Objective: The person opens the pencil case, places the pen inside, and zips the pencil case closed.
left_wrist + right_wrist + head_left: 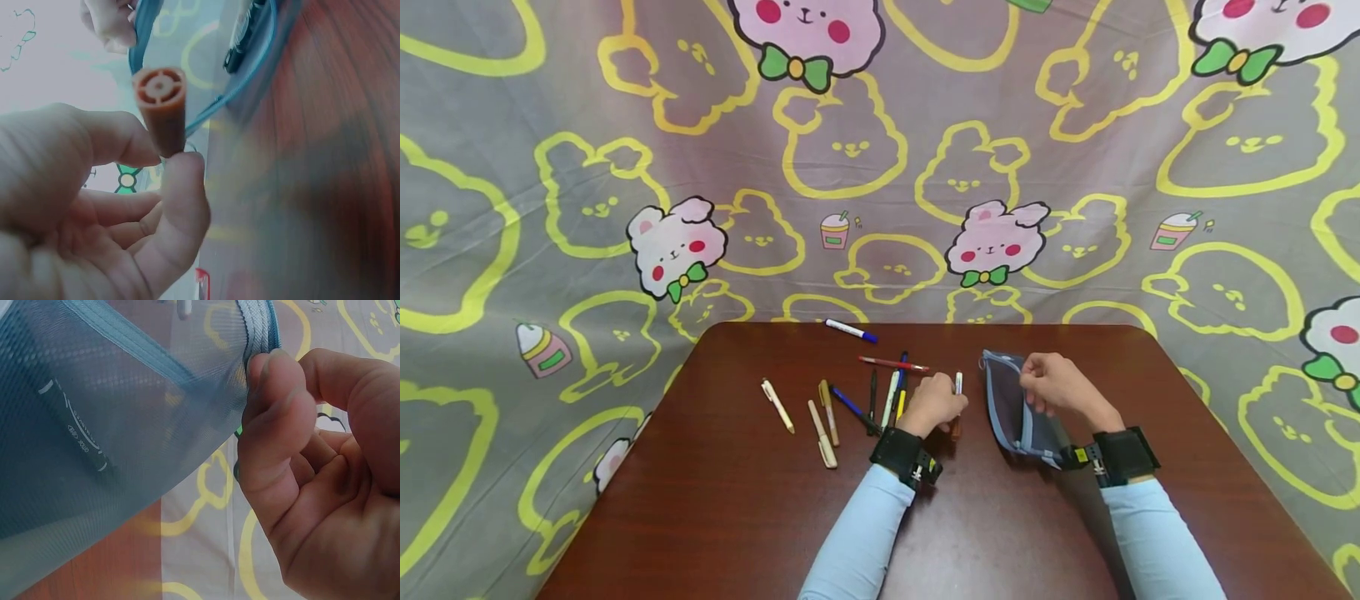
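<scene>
Blue mesh makes up the pencil case (1011,408), and my right hand (1056,385) pinches its zipper edge to hold the mouth wide, with one dark pen (76,425) showing through its side. My left hand (934,404) sits just left of the case, fingers curled around an orange-ended pen (957,398), end up. More pens (865,392) lie scattered farther left of the case on the brown table (715,500).
</scene>
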Motion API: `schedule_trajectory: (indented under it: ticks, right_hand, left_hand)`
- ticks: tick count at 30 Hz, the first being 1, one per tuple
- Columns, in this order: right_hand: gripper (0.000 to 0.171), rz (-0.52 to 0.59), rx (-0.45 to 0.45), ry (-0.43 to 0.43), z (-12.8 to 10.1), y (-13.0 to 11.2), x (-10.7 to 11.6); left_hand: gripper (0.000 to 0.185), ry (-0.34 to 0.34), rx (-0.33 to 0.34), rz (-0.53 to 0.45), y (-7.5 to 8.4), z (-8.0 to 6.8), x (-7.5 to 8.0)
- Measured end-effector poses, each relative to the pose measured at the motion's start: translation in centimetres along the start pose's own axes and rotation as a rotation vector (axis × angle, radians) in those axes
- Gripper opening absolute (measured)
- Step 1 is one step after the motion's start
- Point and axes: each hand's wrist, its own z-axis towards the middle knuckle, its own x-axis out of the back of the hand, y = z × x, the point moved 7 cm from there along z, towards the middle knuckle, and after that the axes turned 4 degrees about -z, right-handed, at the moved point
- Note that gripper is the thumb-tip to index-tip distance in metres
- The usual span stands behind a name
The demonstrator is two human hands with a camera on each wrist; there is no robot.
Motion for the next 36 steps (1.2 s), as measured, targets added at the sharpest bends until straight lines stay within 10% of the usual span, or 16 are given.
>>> schedule_trajectory:
  ticks: [36]
  right_hand:
    - [0.011, 0.008, 0.006, 0.005, 0.0, 0.2, 0.0]
  left_hand:
    - [0.018, -0.038, 0.066, -0.254, 3.5, 1.9, -3.3]
